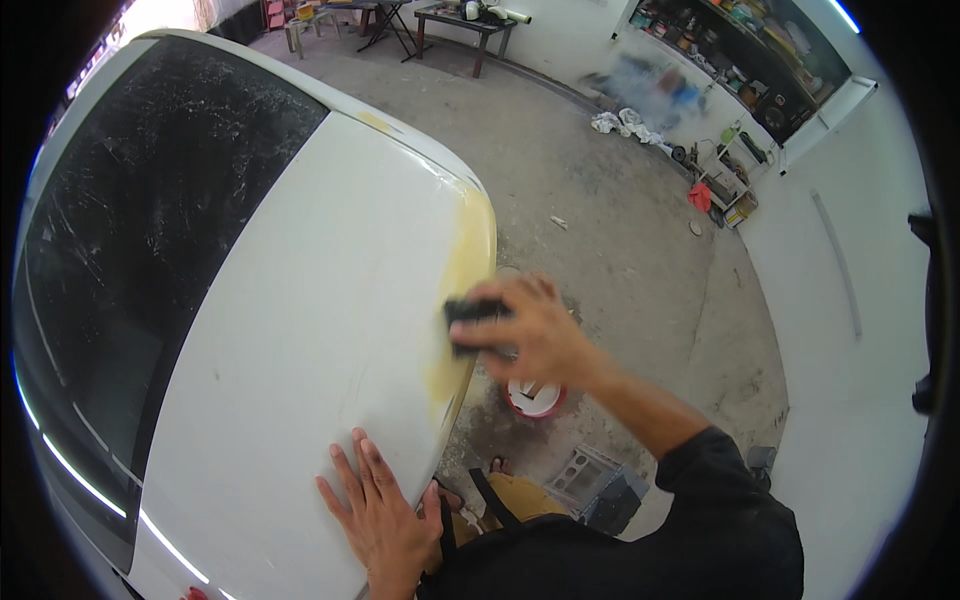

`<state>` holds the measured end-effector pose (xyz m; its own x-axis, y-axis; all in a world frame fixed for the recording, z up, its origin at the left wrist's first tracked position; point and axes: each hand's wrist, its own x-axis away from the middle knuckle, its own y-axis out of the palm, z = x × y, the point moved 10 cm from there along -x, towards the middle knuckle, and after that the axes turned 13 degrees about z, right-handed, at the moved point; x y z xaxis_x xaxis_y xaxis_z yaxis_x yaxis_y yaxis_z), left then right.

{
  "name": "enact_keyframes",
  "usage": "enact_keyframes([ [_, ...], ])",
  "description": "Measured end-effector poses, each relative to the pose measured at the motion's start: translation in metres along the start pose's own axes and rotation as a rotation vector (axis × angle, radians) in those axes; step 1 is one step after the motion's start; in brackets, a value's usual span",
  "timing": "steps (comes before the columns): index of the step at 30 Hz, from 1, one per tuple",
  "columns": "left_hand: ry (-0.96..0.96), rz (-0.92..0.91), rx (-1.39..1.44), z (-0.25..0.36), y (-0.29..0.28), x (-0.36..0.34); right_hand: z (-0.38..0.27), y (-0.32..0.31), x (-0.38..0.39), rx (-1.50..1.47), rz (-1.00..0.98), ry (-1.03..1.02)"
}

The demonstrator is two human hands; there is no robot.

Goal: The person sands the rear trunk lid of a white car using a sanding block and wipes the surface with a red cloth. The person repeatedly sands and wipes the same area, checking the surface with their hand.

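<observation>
A white car panel (290,290) lies below me, with a band of yellowish filler (468,235) along its right edge. My right hand (530,330) is closed round a black sanding block (478,325), which rests on the lower part of the filler near the rim. Hand and block are slightly blurred. Fingers spread, my left hand (380,510) lies flat on the white paint, nearer to me, and holds nothing. A dark, dusty car window (150,180) borders the panel on the left.
Beside the car, under my right arm, a red-rimmed bucket (535,400) stands on the concrete floor (640,300). Near my feet lies a grey slotted piece (590,475). A table (465,22), a cluttered shelf (730,60) and a small rack (730,170) stand farther off.
</observation>
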<state>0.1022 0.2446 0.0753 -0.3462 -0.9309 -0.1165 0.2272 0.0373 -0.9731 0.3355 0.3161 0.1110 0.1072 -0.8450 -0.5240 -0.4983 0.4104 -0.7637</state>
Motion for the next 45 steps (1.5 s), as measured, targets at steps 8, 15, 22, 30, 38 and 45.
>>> enact_keyframes([
  [8, -0.033, 0.011, -0.041, 0.001, 0.001, 0.002, -0.045, 0.002, 0.018, -0.302, -0.035, -0.088],
  [15, 0.028, 0.032, -0.11, 0.007, 0.002, 0.001, 0.146, 0.014, -0.053, -0.456, 0.051, 0.238],
  [22, 0.012, -0.014, -0.145, 0.008, 0.005, 0.003, 0.156, 0.01, -0.059, -0.178, 0.097, 0.14],
  [30, 0.149, 0.048, -0.201, 0.023, -0.008, -0.003, -0.07, -0.022, 0.079, -0.471, 0.139, 0.046],
  [38, 0.47, -0.042, -0.228, 0.122, 0.046, -0.121, 0.04, -0.092, 0.204, -0.182, 0.41, 0.511],
  [45, 0.862, -0.168, -0.42, 0.24, 0.125, -0.33, 0.076, -0.166, 0.396, 0.056, 0.57, 0.84],
])
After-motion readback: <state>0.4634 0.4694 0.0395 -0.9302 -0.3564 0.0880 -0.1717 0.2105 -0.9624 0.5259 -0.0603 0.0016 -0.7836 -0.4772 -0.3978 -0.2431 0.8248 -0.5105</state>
